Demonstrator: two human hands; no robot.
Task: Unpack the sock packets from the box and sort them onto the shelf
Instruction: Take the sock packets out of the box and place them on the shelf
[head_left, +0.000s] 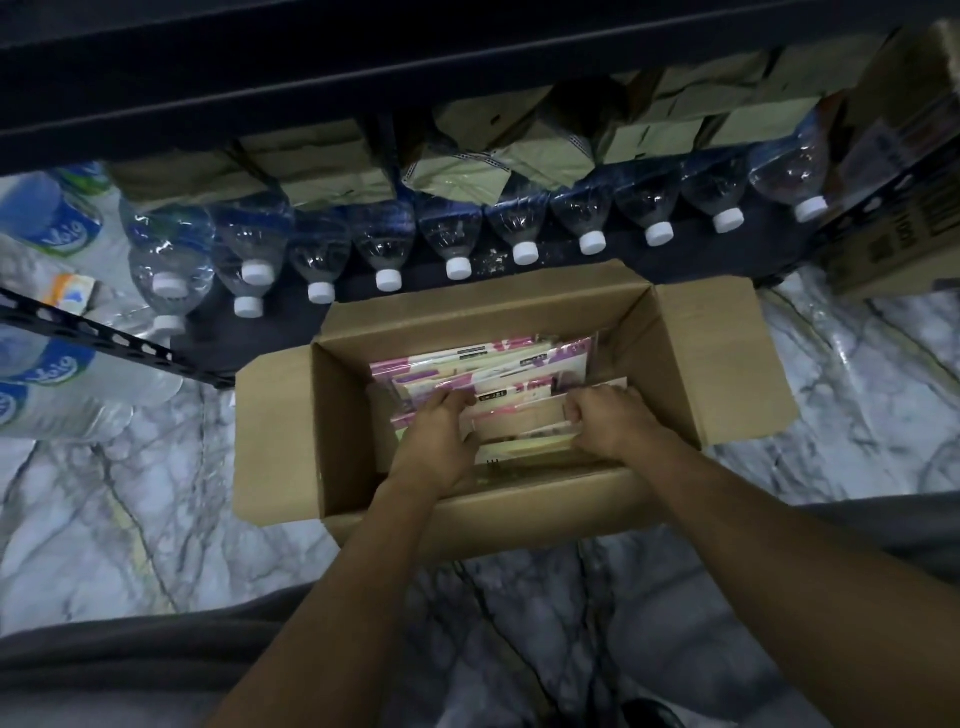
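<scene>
Left grip (434, 441) is down inside the box, fingers curled over the top edges of the sock packets (483, 364) with the thumb tucked on the near side, so it's got a bunch of them pinched. Right grip (615, 421) is doing pretty much the same a bit to the right, fingers hooked into the same bundle, thumb poking toward the middle. Both bare forearms come in from the bottom of the view. The packets are pink, white and purple, in clear plastic, standing on edge in a row that fills the middle of the cardboard box (519, 306). None are out of it. The box sits on the marble-look floor (130, 493) with its flaps folded open left and right, its far side just in front of the dark metal shelf (280, 332). On that low shelf there's a row of water bottles (452, 228) lying on their sides, white caps pointing at the person, and olive-green packets (457, 176) piled behind and over them. Off to the left, some bigger blue-labelled bottles (52, 218) lie on the floor, and at the far right there's another cardboard box (893, 249). Grey trouser legs (104, 654) show at both lower edges.
</scene>
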